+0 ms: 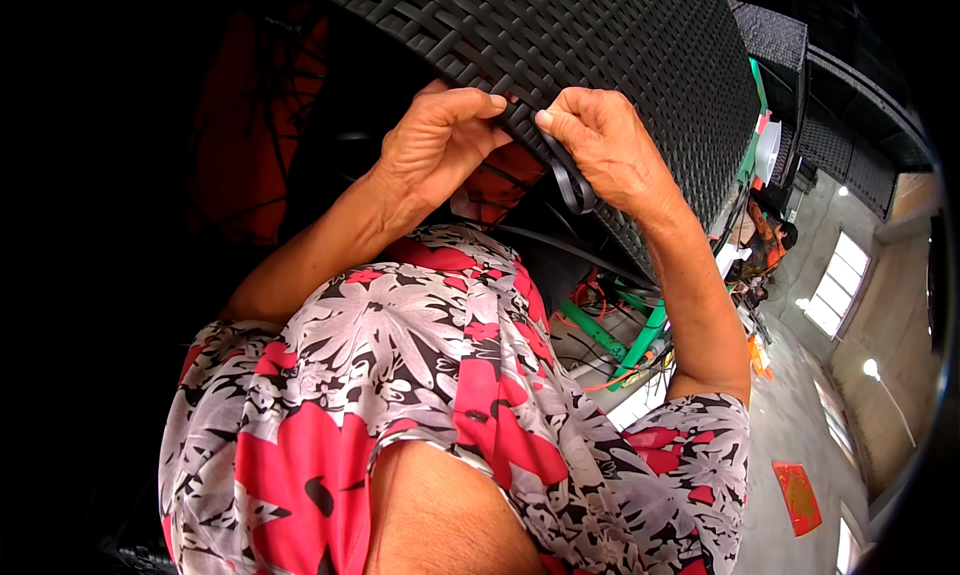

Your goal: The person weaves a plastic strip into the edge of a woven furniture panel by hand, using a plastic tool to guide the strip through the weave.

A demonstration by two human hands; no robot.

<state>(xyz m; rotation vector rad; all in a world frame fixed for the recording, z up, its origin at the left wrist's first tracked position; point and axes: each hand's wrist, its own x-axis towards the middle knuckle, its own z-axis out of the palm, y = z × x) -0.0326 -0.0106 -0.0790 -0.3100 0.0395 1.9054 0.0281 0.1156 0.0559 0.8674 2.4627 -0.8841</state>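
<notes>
A black panel woven from flat plastic strips (600, 45) slants across the top of the view. My left hand (435, 140) is at its lower edge, thumb on the front and fingers curled behind, so part of them is hidden. Close beside it, my right hand (605, 145) is closed with the thumb pressed against the fingers. A loose black strip (574, 190) comes out from under that hand and hangs in a small loop by the panel edge. Both thumbs nearly meet at the same stretch of edge.
Green metal bars (598, 327) and orange cords lie below the panel. Another person (772, 240) is at work farther off on the right. A red sheet (797, 498) lies on the grey floor (760, 445). More black woven pieces (850, 160) stand at the right.
</notes>
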